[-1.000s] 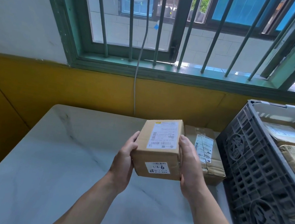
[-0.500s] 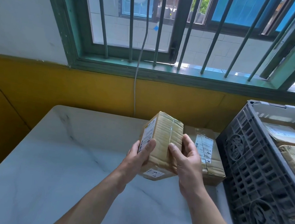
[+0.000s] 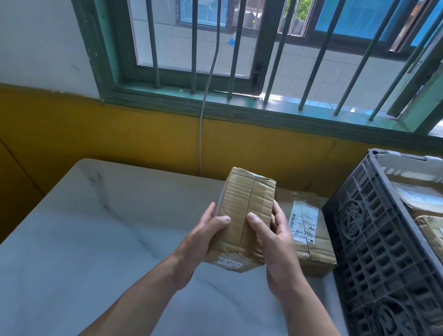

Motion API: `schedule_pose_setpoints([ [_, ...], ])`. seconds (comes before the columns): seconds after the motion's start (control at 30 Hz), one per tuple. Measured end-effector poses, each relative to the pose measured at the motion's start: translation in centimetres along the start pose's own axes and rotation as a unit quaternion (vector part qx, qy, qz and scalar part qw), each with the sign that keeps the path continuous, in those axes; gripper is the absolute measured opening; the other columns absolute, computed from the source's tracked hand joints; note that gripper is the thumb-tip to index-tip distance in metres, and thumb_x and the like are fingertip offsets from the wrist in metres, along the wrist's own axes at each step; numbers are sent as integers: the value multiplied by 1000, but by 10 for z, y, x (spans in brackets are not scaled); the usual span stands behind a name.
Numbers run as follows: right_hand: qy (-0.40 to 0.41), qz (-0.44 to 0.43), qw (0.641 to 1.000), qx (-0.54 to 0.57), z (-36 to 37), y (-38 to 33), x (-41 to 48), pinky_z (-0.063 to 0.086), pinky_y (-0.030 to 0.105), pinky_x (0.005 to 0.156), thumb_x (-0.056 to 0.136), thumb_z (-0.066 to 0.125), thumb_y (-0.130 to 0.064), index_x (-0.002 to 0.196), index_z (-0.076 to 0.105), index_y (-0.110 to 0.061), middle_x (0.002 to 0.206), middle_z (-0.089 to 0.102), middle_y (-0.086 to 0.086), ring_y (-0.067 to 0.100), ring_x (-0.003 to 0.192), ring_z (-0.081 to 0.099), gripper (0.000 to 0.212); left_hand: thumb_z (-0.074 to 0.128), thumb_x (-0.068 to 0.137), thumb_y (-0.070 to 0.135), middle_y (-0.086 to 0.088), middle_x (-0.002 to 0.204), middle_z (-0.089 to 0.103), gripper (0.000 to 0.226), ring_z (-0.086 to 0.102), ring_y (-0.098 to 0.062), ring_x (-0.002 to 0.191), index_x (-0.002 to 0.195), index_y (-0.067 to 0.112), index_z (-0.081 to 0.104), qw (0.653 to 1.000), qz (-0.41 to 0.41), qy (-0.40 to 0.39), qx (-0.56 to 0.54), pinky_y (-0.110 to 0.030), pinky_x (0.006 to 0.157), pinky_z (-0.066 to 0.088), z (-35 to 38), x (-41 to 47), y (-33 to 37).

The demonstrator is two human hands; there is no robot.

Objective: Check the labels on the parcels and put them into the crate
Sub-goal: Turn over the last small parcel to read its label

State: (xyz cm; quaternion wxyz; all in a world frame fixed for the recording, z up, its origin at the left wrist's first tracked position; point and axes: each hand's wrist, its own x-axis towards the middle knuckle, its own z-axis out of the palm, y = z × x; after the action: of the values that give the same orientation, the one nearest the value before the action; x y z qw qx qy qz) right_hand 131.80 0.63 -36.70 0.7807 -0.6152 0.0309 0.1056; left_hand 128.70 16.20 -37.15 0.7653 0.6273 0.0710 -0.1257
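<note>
I hold a small cardboard parcel (image 3: pixel 244 214) above the table with both hands. Its taped seam side faces me, and a small white sticker shows on its lower end. My left hand (image 3: pixel 203 234) grips its left side, thumb on the tape. My right hand (image 3: pixel 275 243) grips its right side. Just behind it, a second parcel (image 3: pixel 308 233) with a white shipping label lies on the table against the crate. The dark grey plastic crate (image 3: pixel 386 258) stands at the right and holds at least two labelled parcels (image 3: pixel 429 199).
The white marble table (image 3: pixel 83 235) stretches to the left and front. A yellow wall and a green barred window (image 3: pixel 254 61) are behind it. A grey cable (image 3: pixel 207 97) hangs down from the window to the table's back edge.
The parcel has been turned in my hands: its large label side faced me a second ago, now the taped seam side does. The label has rotated away to the left and out of sight.
</note>
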Motion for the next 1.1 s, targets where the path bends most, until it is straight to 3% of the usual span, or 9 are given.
schedule_pose_setpoints([
  [0.13,-5,-8,1000,-18,1,0,-1,58,33,92,96,65,-10,144,47,-32,127,70,-7,11,116,67,55,64,86,64,4,125,74,62,71,-18,114,140,37,54,999,-15,27,-11,-44,100,57,4,1,1],
  [0.3,11,2,999,-34,3,-2,-1,55,13,73,102,57,-17,137,55,-28,119,70,-15,-5,101,69,37,62,94,52,6,113,77,41,73,-16,106,129,32,64,994,-22,106,-2,-31,77,60,5,2,0],
  [0.43,50,19,997,-59,2,-6,0,55,12,74,103,55,-30,131,62,-28,125,69,-6,4,108,67,29,59,96,54,2,115,78,44,73,-20,109,129,27,66,994,-25,106,-28,-40,92,60,2,1,0],
  [0.53,71,47,991,-107,-2,-3,2,50,38,106,87,67,-56,146,47,-32,148,52,-3,16,130,55,67,60,87,60,-2,117,77,58,73,-23,111,129,21,67,993,-28,97,-57,-48,102,56,1,0,3],
  [0.63,53,76,988,-120,-2,-6,0,44,47,113,61,67,-81,157,29,-31,153,44,-2,21,136,50,114,59,87,58,-6,120,76,60,72,-26,113,131,17,67,992,-30,89,-79,-49,105,54,-1,1,3],
  [0.8,61,75,990,-101,-3,-6,0,48,43,108,89,69,-48,155,37,-18,146,52,3,21,128,55,79,64,91,50,2,125,74,54,71,-20,114,138,27,56,989,-10,133,-69,-45,101,56,0,2,0],
  [0.97,90,39,989,-113,-7,-2,1,45,33,105,93,71,-17,150,43,-12,140,56,4,17,124,54,64,53,106,34,6,146,57,44,58,-17,128,147,46,42,981,4,193,-12,-40,105,51,-3,9,-3],
  [1.03,91,33,989,-113,-6,-2,0,48,33,100,93,71,-14,147,47,-13,134,60,3,17,120,57,59,52,104,46,6,144,58,45,59,-17,126,148,44,44,983,-11,181,-11,-38,102,52,-2,8,0],
  [1.1,88,30,990,-110,-6,-1,0,50,28,89,93,70,-13,144,51,-16,126,62,-1,15,114,59,54,59,86,71,5,138,63,74,63,-17,121,150,41,40,988,-25,147,-30,-36,95,55,-2,9,1],
])
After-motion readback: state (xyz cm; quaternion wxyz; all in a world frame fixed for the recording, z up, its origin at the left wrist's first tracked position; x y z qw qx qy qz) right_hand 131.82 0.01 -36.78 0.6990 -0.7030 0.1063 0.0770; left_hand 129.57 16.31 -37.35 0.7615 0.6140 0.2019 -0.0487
